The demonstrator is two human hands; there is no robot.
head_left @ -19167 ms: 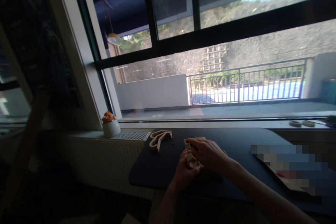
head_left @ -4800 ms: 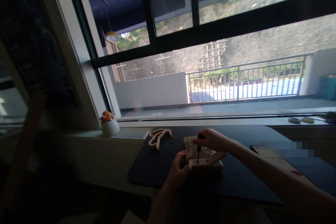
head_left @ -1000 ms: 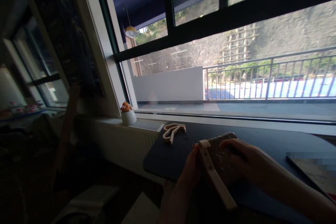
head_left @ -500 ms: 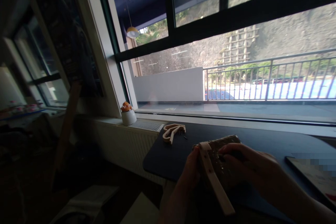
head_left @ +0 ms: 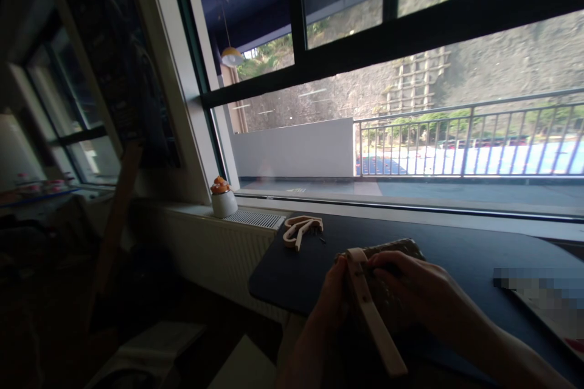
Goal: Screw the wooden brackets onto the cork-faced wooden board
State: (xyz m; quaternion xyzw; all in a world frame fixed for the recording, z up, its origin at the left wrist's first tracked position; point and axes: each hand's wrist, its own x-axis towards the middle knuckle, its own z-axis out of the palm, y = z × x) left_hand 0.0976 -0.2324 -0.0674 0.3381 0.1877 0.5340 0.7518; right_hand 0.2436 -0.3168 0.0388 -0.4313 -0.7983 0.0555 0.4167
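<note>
A light tan strap (head_left: 377,334) with dark holes lies lengthwise over a brown, shiny, textured piece (head_left: 410,247) that looks like a bag. My left hand (head_left: 332,298) is closed around the left edge of both, thumb near the strap's folded upper end. Over the brown piece, my right hand (head_left: 406,279) is pinched, its fingertips touching the strap beside the upper holes. Something dark shows at those fingers, too small to name. Another tan strap (head_left: 298,232), curled in a loop, rests at the table's far left corner with several small dark pins (head_left: 322,240) by it.
The dark table (head_left: 287,276) has a rounded left corner and stands against the window sill. A tablet-like flat item (head_left: 538,310), partly blurred out, lies at the right. Beyond the table's left side are a radiator (head_left: 237,255) and a white pot with an orange top (head_left: 223,202).
My right hand has moved slightly left, its fingertips now at the strap's holes instead of over the brown piece. The left hand keeps its hold.
</note>
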